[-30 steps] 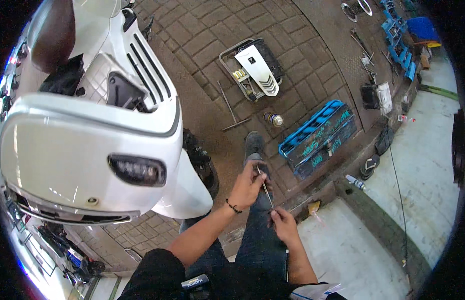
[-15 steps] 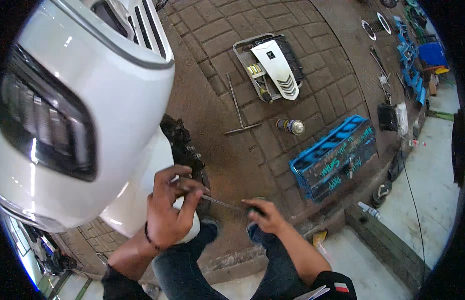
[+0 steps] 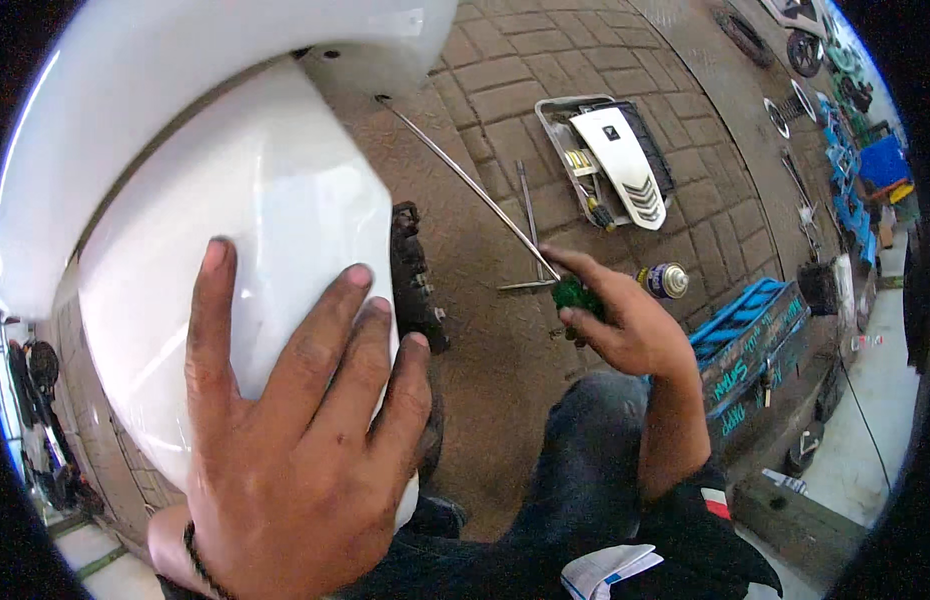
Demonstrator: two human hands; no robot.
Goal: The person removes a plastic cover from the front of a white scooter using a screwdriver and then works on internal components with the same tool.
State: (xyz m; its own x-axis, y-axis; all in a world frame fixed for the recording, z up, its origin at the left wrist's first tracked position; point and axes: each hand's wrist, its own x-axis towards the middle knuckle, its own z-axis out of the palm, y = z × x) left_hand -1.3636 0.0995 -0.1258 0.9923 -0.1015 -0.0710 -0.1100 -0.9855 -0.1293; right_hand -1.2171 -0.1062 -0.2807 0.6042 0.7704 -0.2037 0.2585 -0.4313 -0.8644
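My left hand (image 3: 315,440) lies with fingers spread on the glossy white front fender (image 3: 275,200) of a scooter. My right hand (image 3: 630,320) grips a long screwdriver (image 3: 470,185) by its green handle. Its thin metal shaft slants up and to the left, and the tip meets the underside of the white body panel (image 3: 405,50), at or close to a small dark spot. Whether the tip sits in a hole or on a screw I cannot tell. Part of the tyre (image 3: 420,290) shows beside the fender, and my left hand hides the fender's near part.
On the brick floor lie a metal tray (image 3: 550,125) bearing a white trim panel (image 3: 620,165), a T-handle wrench (image 3: 530,215) and a spray can (image 3: 665,280). A blue and black toolbox (image 3: 750,340) stands to the right. Far right are blue racks (image 3: 845,150) and scattered tools.
My left hand has gone from the screwdriver's shaft end to lying flat on the fender. My right hand has raised the screwdriver, its tip now at the white panel. The view has shifted closer to the scooter.
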